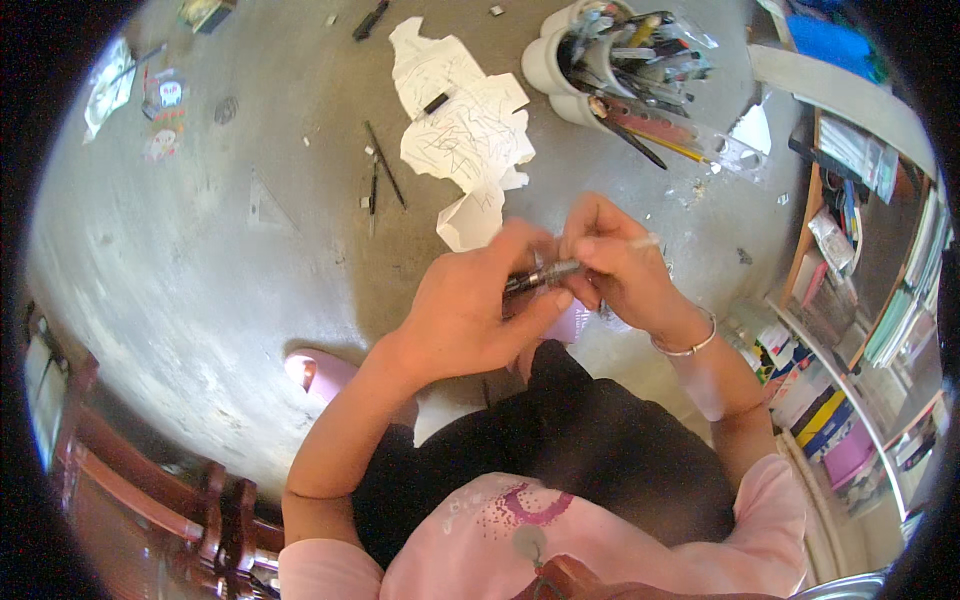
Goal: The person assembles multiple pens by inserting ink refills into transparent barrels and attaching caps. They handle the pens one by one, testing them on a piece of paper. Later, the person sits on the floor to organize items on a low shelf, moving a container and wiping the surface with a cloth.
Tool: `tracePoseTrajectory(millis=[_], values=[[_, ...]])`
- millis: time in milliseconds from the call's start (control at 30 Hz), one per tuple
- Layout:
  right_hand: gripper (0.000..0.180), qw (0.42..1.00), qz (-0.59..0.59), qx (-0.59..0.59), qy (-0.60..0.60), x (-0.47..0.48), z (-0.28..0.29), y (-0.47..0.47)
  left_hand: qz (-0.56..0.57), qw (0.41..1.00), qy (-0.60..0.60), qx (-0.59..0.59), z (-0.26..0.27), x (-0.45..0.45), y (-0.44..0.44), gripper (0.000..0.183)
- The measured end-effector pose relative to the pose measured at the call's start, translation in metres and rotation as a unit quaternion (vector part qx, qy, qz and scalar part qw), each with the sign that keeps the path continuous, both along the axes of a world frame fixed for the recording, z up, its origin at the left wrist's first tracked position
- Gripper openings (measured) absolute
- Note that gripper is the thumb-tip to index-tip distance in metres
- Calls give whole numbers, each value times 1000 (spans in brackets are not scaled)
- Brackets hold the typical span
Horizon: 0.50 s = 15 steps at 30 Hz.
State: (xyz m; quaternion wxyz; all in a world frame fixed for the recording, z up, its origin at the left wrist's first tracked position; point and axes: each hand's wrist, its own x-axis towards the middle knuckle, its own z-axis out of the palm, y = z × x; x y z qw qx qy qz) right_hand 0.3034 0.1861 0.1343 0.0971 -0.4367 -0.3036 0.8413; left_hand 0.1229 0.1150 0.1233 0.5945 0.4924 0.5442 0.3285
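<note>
My left hand grips a dark pen with a silvery band and a clear section at its right end. The fingers of my right hand close around that clear end, so the pen's tip is hidden. A slim whitish, translucent piece sticks out from the right hand, blurred; I cannot tell exactly what it is. Just beyond both hands lies torn white paper covered in pen scribbles, with a short black pen cap on it. Two thin dark pens or refills rest left of the paper.
A white multi-cup holder full of pens stands on the grey floor at the upper right. A clear set square lies left. Shelves with books line the right, and a reddish-brown wooden chair is at lower left. A pink slipper shows below.
</note>
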Motion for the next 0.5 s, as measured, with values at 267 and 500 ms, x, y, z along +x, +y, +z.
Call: tracePoseTrajectory(millis=[267, 500], values=[[30, 991, -120, -29, 44, 40, -14, -18, 58, 996, 47, 50, 21, -33, 58, 20], [19, 977, -191, -66, -64, 68, -41, -43, 24, 947, 273, 169, 62, -8, 121, 18]])
